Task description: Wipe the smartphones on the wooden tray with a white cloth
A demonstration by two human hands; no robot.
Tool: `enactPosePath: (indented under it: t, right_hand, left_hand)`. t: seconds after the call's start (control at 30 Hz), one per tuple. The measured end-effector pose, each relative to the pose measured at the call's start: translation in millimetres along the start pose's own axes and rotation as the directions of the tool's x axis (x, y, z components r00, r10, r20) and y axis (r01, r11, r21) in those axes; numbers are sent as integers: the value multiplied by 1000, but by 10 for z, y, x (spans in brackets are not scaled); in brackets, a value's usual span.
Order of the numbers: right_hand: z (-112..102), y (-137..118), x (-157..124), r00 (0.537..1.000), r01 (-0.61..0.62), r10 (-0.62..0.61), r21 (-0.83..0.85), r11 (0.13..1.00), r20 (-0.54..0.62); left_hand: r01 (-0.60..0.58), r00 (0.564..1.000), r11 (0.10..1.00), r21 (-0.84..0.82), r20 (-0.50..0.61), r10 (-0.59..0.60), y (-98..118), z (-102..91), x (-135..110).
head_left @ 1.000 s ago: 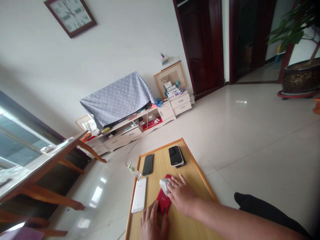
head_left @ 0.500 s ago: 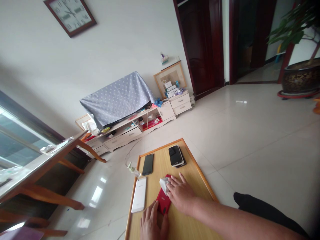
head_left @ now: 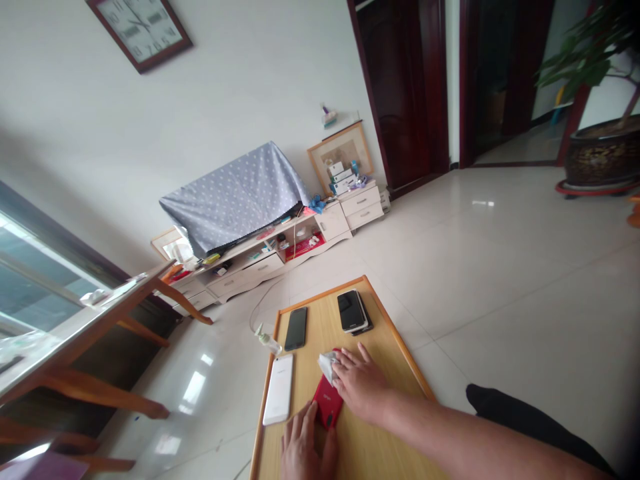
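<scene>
A red phone [head_left: 327, 399] lies back side up on the small wooden table [head_left: 320, 321]. My left hand [head_left: 304, 443] grips its near end between thumb and fingers. Under the fingers of my right hand [head_left: 361, 383] is a crumpled white tissue [head_left: 329, 367], pressed against the phone's far end and partly hiding it. To the left lies a white phone [head_left: 279, 390], face down. Beyond it are a dark phone [head_left: 296, 329] and a clear pump bottle [head_left: 269, 341]. A stack of phones [head_left: 353, 311] rests near the far right corner of the table.
A long wooden table [head_left: 100, 313] stands at the left. Along the wall runs a white TV cabinet [head_left: 255, 270] with a cloth-covered screen [head_left: 240, 197]. A potted plant [head_left: 603, 150] stands at the far right, and dark clothing [head_left: 530, 427] shows at the lower right.
My right hand and the tissue have shifted very slightly toward the phone's far end. My left hand and the other phones have stayed in place.
</scene>
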State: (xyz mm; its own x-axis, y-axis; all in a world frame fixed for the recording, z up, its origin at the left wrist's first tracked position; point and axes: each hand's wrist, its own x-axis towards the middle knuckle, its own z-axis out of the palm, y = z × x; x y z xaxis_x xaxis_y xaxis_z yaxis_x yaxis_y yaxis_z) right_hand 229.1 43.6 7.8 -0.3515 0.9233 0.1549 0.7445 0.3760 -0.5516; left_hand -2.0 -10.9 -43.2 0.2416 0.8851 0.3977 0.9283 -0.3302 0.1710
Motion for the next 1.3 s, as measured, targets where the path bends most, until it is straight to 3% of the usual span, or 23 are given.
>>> enactPosePath:
  t: [0.2,0.47,0.67,0.9,1.1,1.17,1.3]
  right_hand:
    - [56,-158,-149,976,199,-203,63,978,74]
    - [-7,-53,-4,1000,23,-23,6,1000,-14]
    - [54,-213,-151,966,230,-240,105,967,92]
    - [5,-141,-51,998,63,-64,32,997,13]
    - [97,-216,-172,958,249,-262,119,961,113]
    - [67,-188,-130,970,218,-227,96,971,92]
    - [2,-78,11,999,44,-44,14,999,6]
  left_hand:
    - [60,998,998,-3,5,-60,56,-26,8]
    - [20,1000,1000,12,19,-20,30,-27,6]
    - [14,1000,1000,-3,24,-14,85,-72,27]
    - [-10,1000,1000,24,8,9,52,-58,24]
    - [32,999,999,-24,23,-31,129,-89,33]
    - [19,999,1000,-22,40,-18,122,-100,35]
    - [-11,1000,1000,-6,22,11,56,-65,25]
